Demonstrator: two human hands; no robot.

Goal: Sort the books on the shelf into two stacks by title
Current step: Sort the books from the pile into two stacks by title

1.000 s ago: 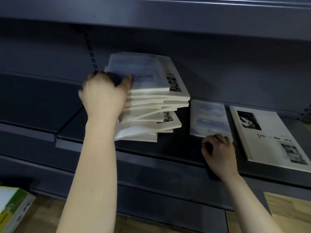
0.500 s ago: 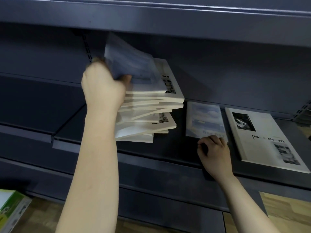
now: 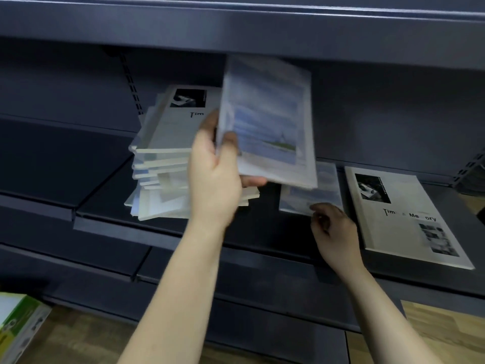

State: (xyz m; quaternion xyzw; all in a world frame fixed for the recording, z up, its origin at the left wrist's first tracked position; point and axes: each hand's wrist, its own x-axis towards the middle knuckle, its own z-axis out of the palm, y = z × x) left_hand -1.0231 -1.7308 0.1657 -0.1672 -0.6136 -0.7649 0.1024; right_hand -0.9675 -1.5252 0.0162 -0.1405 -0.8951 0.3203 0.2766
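My left hand (image 3: 214, 177) grips a blue sky-cover book (image 3: 267, 122) by its lower left edge and holds it tilted in the air, between the mixed pile and the books at the right. The untidy mixed pile of books (image 3: 162, 164) lies on the dark shelf (image 3: 126, 227); its top cover is white with a black photo. A second blue sky-cover book (image 3: 315, 193) lies flat on the shelf, partly hidden by the held one. My right hand (image 3: 333, 229) rests at its front edge, fingers curled on it. Further right lies a white "Time Memory" book (image 3: 404, 219).
The upper shelf's front edge (image 3: 236, 24) hangs just above the held book. A slotted upright (image 3: 131, 82) runs behind the pile. Another dark shelf board (image 3: 78, 264) sits below. A green and white box (image 3: 18, 327) stands on the wooden floor at lower left.
My left hand has lifted the blue book off the pile's top and carried it right, uncovering a white cover on the pile. My right hand has stayed at the flat blue book's edge.
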